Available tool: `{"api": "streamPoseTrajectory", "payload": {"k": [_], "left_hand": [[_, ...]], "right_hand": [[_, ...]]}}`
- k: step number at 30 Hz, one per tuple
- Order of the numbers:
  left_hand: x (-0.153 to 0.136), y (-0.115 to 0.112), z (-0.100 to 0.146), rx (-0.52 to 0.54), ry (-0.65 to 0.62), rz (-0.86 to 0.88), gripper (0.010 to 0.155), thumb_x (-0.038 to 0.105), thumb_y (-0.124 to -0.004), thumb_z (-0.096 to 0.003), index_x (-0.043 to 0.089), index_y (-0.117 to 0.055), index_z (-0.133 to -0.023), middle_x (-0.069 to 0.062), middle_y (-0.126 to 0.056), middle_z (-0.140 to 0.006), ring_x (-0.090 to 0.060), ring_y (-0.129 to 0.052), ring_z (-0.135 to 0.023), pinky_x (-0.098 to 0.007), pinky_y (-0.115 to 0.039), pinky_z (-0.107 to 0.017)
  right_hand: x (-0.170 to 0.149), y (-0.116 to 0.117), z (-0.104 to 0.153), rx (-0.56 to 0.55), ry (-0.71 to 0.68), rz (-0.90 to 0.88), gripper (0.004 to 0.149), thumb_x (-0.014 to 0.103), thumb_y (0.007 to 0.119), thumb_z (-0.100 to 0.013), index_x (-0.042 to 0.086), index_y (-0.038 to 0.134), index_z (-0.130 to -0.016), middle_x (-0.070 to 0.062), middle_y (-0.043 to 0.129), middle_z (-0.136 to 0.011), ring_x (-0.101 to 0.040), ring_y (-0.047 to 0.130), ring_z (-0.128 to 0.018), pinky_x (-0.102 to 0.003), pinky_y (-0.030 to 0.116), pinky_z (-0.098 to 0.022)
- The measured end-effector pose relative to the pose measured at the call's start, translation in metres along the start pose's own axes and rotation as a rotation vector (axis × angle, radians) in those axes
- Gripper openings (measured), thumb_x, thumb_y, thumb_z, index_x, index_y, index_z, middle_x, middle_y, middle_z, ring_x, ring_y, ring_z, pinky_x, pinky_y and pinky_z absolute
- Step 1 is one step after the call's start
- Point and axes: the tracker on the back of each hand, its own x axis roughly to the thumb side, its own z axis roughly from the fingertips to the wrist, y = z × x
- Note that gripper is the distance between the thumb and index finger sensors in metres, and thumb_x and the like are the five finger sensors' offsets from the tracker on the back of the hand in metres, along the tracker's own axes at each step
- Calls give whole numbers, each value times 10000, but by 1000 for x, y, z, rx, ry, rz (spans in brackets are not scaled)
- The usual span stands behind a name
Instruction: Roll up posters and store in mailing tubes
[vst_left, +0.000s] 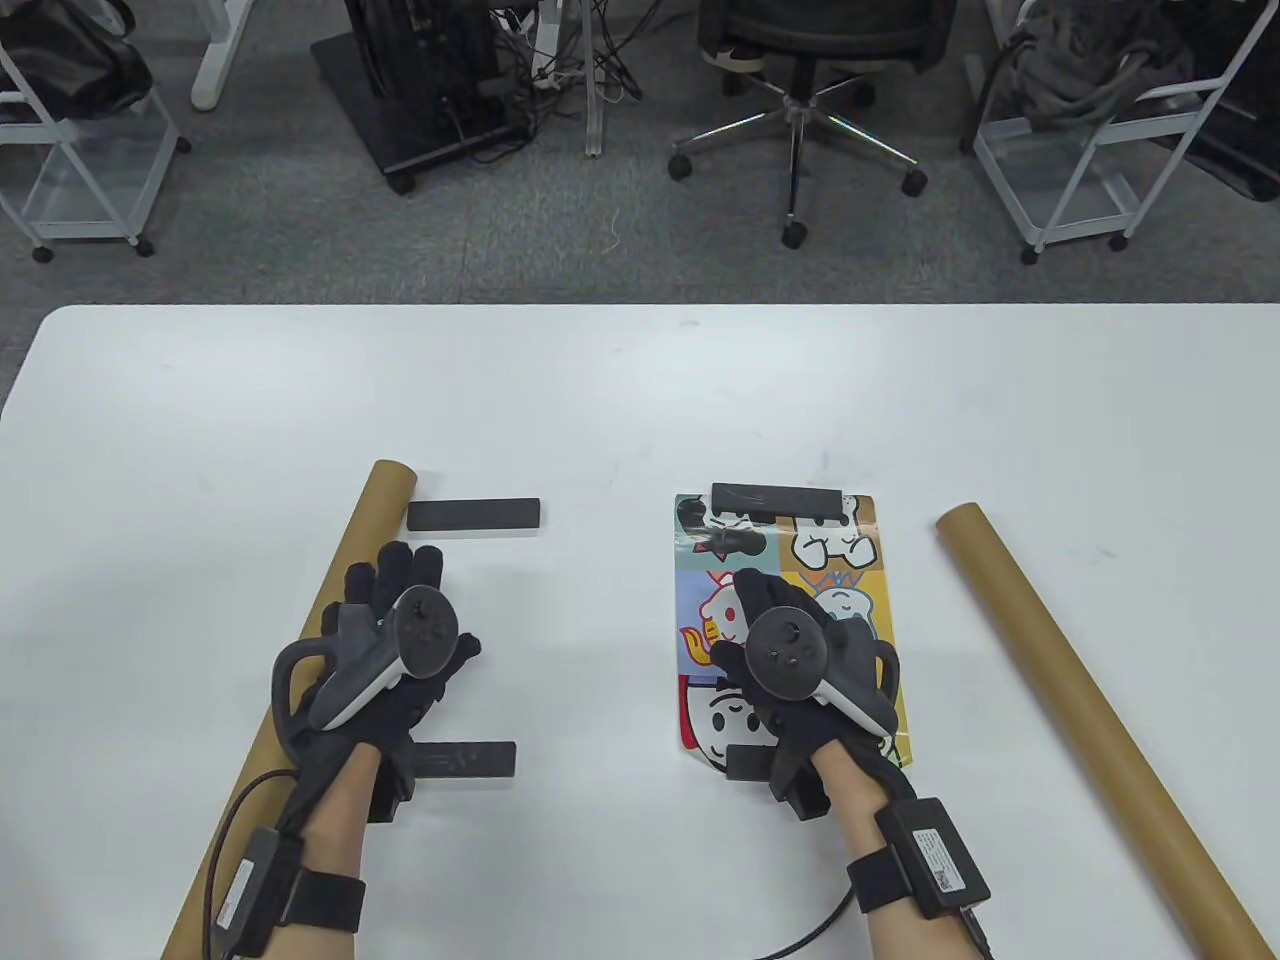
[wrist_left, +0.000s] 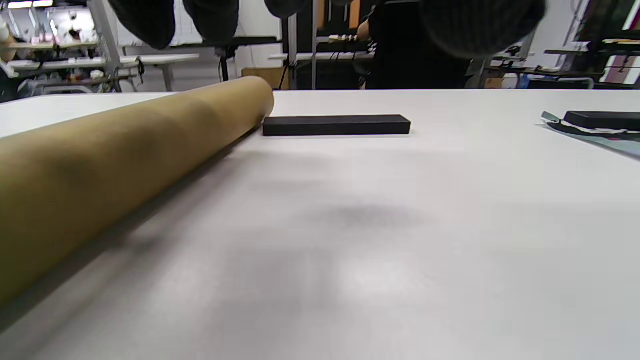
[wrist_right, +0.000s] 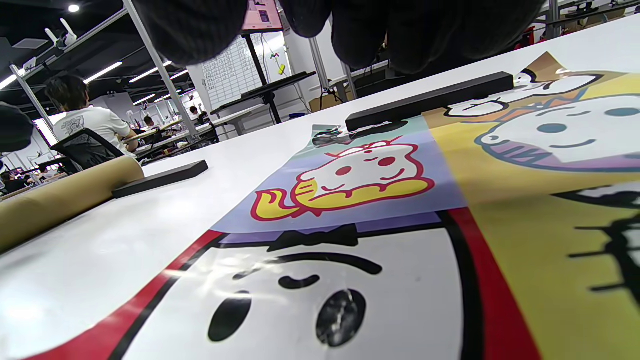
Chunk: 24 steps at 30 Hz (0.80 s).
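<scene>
Tubes (vst_left: 300, 700) (vst_left: 1090, 730) flank flat poster (vst_left: 860, 590) | contents unseen | left hand (vst_left: 385, 650), right hand (vst_left: 800, 660) — grips unclear

No legible text on the poster (vst_left: 790, 600) or wrist label (vst_left: 935, 860)

- The surface (vst_left: 640, 400) was white and smooth, with a dull sheen.
- Both tubes, left (vst_left: 330, 600) and right (vst_left: 1080, 700), looked like plain brown cardboard, matt.
- The poster (wrist_right: 500, 215) was glossy printed paper and caught the ceiling lights.
- The bars at the poster's far edge (vst_left: 775, 497) and beside the left tube (vst_left: 473, 515) were matt black; their material could not be told.
- The gloves on the left hand (vst_left: 385, 640) and right hand (vst_left: 800, 660) were black knitted cloth, and the trackers grey and black plastic.
</scene>
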Motion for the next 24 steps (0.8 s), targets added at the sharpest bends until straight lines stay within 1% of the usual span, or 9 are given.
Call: {"api": "streamPoseTrajectory", "payload": {"k": [1,3,6,9,11,17,19,21,24], "left_hand": [[1,-1,-1,7,-19,-11,878,613,-590,-524,286,-145,-1207,-65,-178,-1320,-447,-355,-1214,-636,-454,-864],[1,-1,-1,0,-19,-1,877,608,-592,-526,284,-144,-1207,-64,-178,-1320,-447,-349,-1215,-638,-448,-865],[0,0,-1,43,-30,3,868,599,-606,-524,279,-182,-1210,-58,-225,-1322,-441,-386,-1212,-637,-467,-860],[-1,1,-1,43,-24,-10,863,597,-607,-525,277,-196,-1214,-55,-237,-1324,-442,-387,-1212,-639,-466,-859],[0,2,0,53,-31,-6,858,595,-609,-525,278,-209,-1215,-55,-246,-1323,-442,-396,-1210,-638,-471,-858],[5,7,3,66,-51,-14,852,595,-616,-525,287,-226,-1217,-55,-253,-1325,-447,-397,-1210,-643,-474,-855],[5,7,3,66,-53,-15,849,596,-615,-525,293,-229,-1217,-50,-255,-1326,-450,-395,-1210,-644,-474,-855],[4,9,3,67,-55,-3,842,596,-617,-525,302,-239,-1217,-41,-261,-1327,-457,-397,-1208,-645,-473,-855],[3,10,3,81,-54,-4,838,594,-618,-526,305,-243,-1217,-37,-264,-1328,-463,-402,-1207,-648,-474,-854]], "right_hand": [[0,0,0,2,1,-1,766,385,663,-520,-8,362,-1105,-331,472,-1135,-619,528,-982,-756,498,-664],[0,0,0,5,5,1,767,386,664,-519,-7,362,-1104,-330,474,-1135,-620,531,-980,-755,499,-664],[1,-1,0,5,10,0,773,389,668,-517,-6,360,-1105,-327,479,-1135,-615,540,-980,-753,505,-665],[-1,-6,-1,-12,27,-42,780,382,689,-507,-8,369,-1102,-325,488,-1131,-616,548,-975,-751,507,-664],[-6,-13,-2,-15,66,-21,790,383,699,-502,-4,363,-1103,-321,481,-1135,-614,541,-981,-753,500,-669],[-34,-40,-2,-31,219,3,825,384,724,-491,-6,339,-1108,-329,438,-1148,-625,501,-993,-764,467,-676],[-46,-49,0,-53,264,37,798,371,731,-491,27,360,-1109,-291,455,-1158,-622,506,-996,-765,465,-677],[-61,-59,3,-56,327,126,797,363,739,-488,30,364,-1108,-297,453,-1158,-617,505,-1000,-763,465,-680],[-79,-66,6,-37,398,236,831,378,750,-478,25,344,-1111,-303,427,-1163,-613,490,-1008,-762,458,-686]]}}
